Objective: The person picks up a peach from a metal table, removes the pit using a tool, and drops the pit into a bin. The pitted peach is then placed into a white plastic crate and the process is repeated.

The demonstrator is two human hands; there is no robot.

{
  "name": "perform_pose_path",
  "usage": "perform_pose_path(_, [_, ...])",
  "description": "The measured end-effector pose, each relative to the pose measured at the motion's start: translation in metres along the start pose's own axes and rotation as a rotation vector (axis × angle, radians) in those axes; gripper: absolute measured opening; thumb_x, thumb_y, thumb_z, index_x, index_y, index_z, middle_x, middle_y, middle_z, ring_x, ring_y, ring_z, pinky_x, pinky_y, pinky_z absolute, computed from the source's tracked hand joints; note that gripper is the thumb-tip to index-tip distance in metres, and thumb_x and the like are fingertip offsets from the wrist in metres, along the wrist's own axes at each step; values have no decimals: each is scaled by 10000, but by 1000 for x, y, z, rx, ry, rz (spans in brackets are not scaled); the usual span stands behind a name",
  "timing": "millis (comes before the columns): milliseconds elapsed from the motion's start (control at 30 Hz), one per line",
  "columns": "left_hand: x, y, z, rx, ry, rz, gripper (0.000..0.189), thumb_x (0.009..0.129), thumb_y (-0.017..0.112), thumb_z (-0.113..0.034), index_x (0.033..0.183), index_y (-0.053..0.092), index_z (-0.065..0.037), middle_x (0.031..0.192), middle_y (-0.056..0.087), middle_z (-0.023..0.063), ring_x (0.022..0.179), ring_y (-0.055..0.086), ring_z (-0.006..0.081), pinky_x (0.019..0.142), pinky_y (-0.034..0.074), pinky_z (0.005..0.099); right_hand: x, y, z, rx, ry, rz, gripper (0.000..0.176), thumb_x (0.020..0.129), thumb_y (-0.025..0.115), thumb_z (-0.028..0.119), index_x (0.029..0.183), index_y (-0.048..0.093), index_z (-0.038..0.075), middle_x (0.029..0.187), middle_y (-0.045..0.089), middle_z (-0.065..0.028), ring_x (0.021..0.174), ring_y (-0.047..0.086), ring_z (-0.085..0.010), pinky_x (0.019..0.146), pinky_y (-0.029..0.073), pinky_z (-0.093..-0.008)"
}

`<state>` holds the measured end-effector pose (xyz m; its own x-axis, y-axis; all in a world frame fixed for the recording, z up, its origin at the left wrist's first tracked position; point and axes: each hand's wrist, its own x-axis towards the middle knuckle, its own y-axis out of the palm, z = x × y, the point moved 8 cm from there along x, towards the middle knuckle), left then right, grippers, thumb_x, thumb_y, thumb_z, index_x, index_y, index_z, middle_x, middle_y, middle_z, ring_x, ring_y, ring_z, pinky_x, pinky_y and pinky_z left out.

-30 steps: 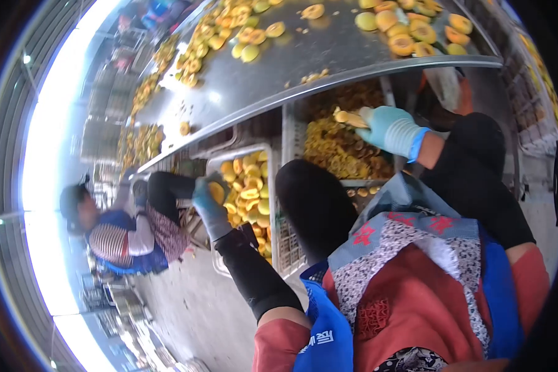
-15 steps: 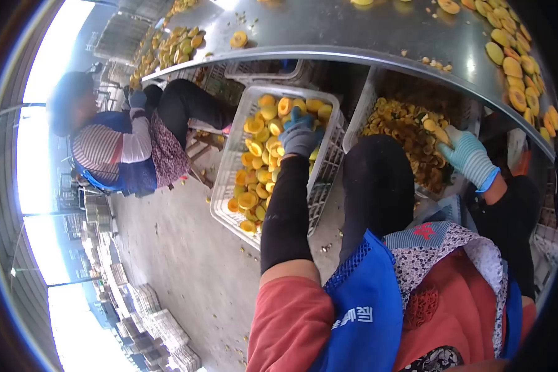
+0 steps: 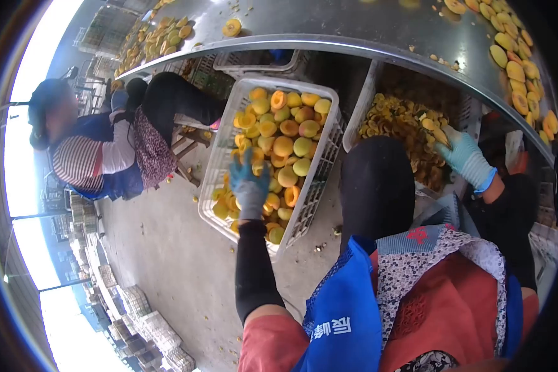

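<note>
My left hand [image 3: 250, 187], in a grey and blue glove, lies over the near left part of a white plastic crate [image 3: 336, 133]. Its fingers are spread among apricot-like fruit [image 3: 283, 146], some whole and some halved with the hollow showing. I see nothing gripped in that hand. On the other side, my right hand [image 3: 466, 156] wears a striped light-blue glove and is closed near a yellowish elongated piece [image 3: 439, 134]. What it grips is not clear. Below and beside it, a second crate [image 3: 361, 111] holds a heap of yellow-brown fruit scraps [image 3: 409, 133].
A metal table [image 3: 328, 41] runs across above both crates, with fruit halves [image 3: 514, 68] at its right and more [image 3: 161, 40] at its left. A seated co-worker [image 3: 99, 149] is at the left. Stacked crates [image 3: 158, 328] stand farther back on the concrete floor [image 3: 161, 248].
My left hand has moved left and toward me across the fruit crate, and its fingers have spread. More whole fruit shows at the crate's right. My right hand has barely moved.
</note>
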<state>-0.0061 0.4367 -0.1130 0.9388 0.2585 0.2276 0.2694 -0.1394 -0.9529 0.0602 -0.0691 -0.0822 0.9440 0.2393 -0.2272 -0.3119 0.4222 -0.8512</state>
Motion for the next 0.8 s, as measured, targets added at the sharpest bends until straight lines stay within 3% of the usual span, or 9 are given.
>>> perform_pose_path(33, [-2,4,-40,-74,201,-53,631,818,678,-437,1383,479,-238,1449,410,168,1299,390,433,1061,348,520,7,5,-8,-22,-14,-43,355,878,628,341,1030,578,24,840,649,-247,800,635,-427,711,499,-481])
perform_pose_path(67, [-6,26,-58,-65,177,77,651,813,677,-461,1393,469,-252,1441,422,166,1287,405,436,1058,356,518,9,7,-13,-46,-28,-81,360,881,624,345,1037,580,24,843,650,-247,803,636,-427,715,500,-482])
perform_pose_path(133, [-4,76,-41,-131,142,34,586,806,673,-488,1319,541,-238,1398,469,155,1248,459,433,1034,375,527,5,9,-20,-214,112,-8,369,881,619,351,1043,588,21,858,653,-248,816,633,-434,725,496,-489])
perform_pose_path(200, [14,61,-44,-402,-1,246,491,817,654,-485,1230,606,-224,1375,483,144,1196,512,414,1041,359,525,11,-2,-21,-245,160,-23,375,880,616,353,1046,595,18,871,655,-251,828,630,-440,735,494,-493])
perform_pose_path(233, [25,47,-53,-116,-8,291,416,820,652,-459,1158,638,-215,1309,527,130,1121,562,372,1012,381,505,9,-3,-20,-188,149,-50,375,878,616,352,1045,598,16,878,655,-253,834,629,-443,741,494,-493])
perform_pose_path(333, [58,35,-94,-33,49,192,405,809,655,-462,1141,645,-230,1248,562,114,1098,563,338,980,381,540,11,7,-21,-143,116,-43,375,877,613,345,1040,602,8,889,652,-259,848,626,-447,752,494,-487])
perform_pose_path(533, [19,51,-36,-41,25,182,378,782,665,-455,1110,653,-265,1242,563,75,1250,454,289,1034,233,642,27,32,-49,-90,64,42,393,875,614,328,1078,582,-8,896,639,-283,865,618,-456,765,494,-476])
perform_pose_path(567, [7,39,-26,41,19,208,400,766,680,-421,1138,636,-281,1315,516,71,1306,403,285,1079,196,606,27,26,-45,-86,59,21,394,875,614,326,1085,578,-5,895,639,-283,866,618,-456,762,493,-475])
perform_pose_path(800, [-24,31,59,143,-189,129,392,754,697,-394,1117,640,-257,1357,496,69,1275,445,298,1034,312,559,12,24,-28,-149,72,60,377,876,612,332,1078,568,17,871,636,-279,857,614,-460,734,493,-493])
